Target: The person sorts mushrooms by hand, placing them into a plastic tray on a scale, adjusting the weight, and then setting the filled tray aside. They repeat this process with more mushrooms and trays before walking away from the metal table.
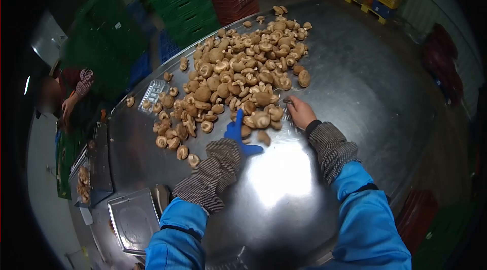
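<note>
A large heap of brown mushrooms (215,56) lies on the metal table. My left hand (240,136), in a blue glove, is at the heap's near edge with thumb and fingers spread apart. Beside its thumb is a blurred mushroom (264,138), apparently moving. My bare right hand (301,112) is to the right of the heap, its fingers closed at the side of a clear plastic tray (289,130). Glare and mushrooms partly hide this tray; the fingertips' exact grip is hard to see.
Another clear tray (153,93) lies left of the heap. A metal lid or tray (134,219) is at lower left, near a container of mushrooms (83,184). A person (71,95) is at far left. Green crates (177,3) and red crates (236,1) stand beyond the metal table (355,82).
</note>
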A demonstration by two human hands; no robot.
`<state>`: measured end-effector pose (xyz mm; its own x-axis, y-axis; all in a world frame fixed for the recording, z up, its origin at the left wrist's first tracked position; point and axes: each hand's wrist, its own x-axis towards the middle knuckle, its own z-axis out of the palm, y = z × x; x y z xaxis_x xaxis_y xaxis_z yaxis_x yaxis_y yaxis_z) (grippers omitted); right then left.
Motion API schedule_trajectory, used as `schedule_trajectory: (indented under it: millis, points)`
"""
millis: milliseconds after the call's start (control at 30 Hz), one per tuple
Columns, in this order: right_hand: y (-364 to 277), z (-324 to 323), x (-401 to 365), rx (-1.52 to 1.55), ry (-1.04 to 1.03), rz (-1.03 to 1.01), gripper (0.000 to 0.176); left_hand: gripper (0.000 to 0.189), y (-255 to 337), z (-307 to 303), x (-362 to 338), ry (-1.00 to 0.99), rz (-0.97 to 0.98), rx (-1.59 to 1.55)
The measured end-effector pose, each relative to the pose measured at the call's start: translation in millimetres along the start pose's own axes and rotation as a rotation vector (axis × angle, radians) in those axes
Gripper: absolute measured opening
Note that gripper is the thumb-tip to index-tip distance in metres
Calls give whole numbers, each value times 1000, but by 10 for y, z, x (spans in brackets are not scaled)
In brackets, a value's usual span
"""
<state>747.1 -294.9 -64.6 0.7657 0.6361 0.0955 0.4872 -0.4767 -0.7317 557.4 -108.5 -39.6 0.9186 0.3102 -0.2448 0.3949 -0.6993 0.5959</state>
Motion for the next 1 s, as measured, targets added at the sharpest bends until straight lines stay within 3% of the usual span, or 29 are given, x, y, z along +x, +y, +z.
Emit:
schedule_trajectory:
  millis: [100, 167, 200, 300, 333, 467, 600, 700, 800, 867, 900, 933, 1000]
  points:
    - [-28, 194, -225, 104, 48, -23, 29, 141, 16, 237, -18, 39, 160, -156]
    - [-95, 189, -376, 172, -22, -21, 27, 140, 70, 346, -99, 71, 169, -575]
    - [-117, 234, -443, 118, 29, -121, 25, 137, 53, 390, -131, 82, 202, -555]
    - [-249, 272, -760, 232, -100, -27, 26, 125, -37, 538, -301, 118, 153, -369]
    - [-456, 220, -915, 448, -178, 179, 29, 122, -3, 529, -421, 94, 132, -463]
    - [-630, 474, -1328, 720, -138, 302, 34, 114, 95, 586, -830, 20, -30, -870]
    - [-804, 708, -1667, 839, -79, 443, 41, 108, 322, 727, -1209, 323, 45, -438]
    - [-902, 803, -1935, 1059, -10, 546, 43, 106, 816, 132, -1631, -30, -238, -100]
    - [-952, 838, -2137, 1191, 27, 591, 47, 99, 747, 102, -1879, 18, -157, 100]
    - [-1098, 805, -2300, 1271, 37, 665, 49, 96, 267, 462, -1924, 199, 75, -243]
    - [-1065, 875, -2368, 1288, 47, 596, 49, 95, 98, 564, -1963, 289, 190, -416]
    - [-996, 989, -2413, 1304, 55, 528, 50, 87, 261, 368, -2177, 135, 67, -742]
    - [-1026, 1075, -2517, 1302, 64, 472, 51, 81, 180, 226, -2223, 118, -149, -1030]
